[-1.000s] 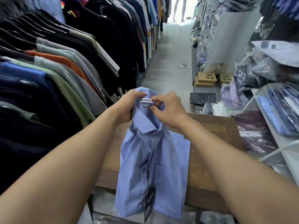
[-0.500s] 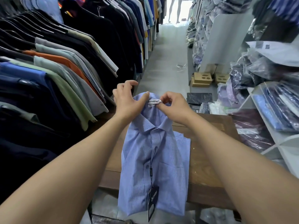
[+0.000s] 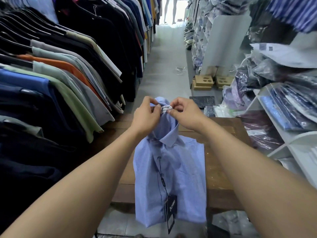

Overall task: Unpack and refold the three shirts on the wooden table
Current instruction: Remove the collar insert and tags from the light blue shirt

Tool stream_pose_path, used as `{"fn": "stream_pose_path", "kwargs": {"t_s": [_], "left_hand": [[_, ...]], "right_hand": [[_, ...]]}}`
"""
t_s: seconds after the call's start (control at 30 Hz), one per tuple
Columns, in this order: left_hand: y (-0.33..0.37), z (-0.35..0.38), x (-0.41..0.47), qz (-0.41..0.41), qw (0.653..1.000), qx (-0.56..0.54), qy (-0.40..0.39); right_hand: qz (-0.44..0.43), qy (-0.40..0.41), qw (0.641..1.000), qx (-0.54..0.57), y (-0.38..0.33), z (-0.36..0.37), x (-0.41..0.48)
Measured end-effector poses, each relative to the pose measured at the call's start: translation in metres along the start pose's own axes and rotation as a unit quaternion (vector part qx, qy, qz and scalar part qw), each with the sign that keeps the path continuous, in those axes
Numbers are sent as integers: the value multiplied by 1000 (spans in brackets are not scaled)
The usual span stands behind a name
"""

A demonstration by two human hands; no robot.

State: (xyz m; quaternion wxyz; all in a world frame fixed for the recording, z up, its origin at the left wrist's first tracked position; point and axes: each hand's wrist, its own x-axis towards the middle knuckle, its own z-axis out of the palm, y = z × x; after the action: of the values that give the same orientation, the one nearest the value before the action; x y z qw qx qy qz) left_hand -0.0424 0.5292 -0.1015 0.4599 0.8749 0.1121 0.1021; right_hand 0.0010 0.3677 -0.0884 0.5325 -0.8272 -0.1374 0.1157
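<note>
Brand lettering, apparently "Burtino", on the white collar label (image 3: 166,108) and dark hang tag (image 3: 170,209) of the blue shirt (image 3: 185,169).

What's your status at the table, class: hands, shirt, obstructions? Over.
Left hand and right hand both pinching collar. Blue shirt folded, draped over near edge of wooden table. Hang tag dangling in front.

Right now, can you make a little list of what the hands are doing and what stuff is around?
left hand: pinches the collar beside the white label
right hand: pinches the collar at the label's other end
blue shirt: folded, lifted by its collar, bottom hanging past the table's near edge
hang tag: dark, dangling on a string down the front
wooden table: under the shirt
left side: hanging clothes
right side: bagged shirts on shelves
</note>
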Motion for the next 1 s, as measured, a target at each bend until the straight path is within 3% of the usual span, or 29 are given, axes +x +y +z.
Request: {"fn": "stream_pose_path", "kwargs": {"t_s": [0.1, 0.17, 0.33, 0.57, 0.87, 1.0], "left_hand": [[5, -6, -1, -58, 984, -163, -52], [6, -10, -1, -78, 972, -212, -69], [1, -18, 4, -95, 955, -271, -72], [-2, -28, 0, -118, 939, -317, -61], [8, -33, -16, -117, 901, -409, -84], [6, -38, -20, -119, 883, -445, -94]], "right_hand": [[26, 1, 999, 24, -5, 0, -5], [45, 6, 998, 40, -8, -1, -9], [74, 35, 995, 53, -12, -3, -12], [44, 21, 998, 41, -24, 5, -24], [78, 9, 979, 188, -28, -2, -34], [97, 27, 975, 200, -31, -3, -36]]}}
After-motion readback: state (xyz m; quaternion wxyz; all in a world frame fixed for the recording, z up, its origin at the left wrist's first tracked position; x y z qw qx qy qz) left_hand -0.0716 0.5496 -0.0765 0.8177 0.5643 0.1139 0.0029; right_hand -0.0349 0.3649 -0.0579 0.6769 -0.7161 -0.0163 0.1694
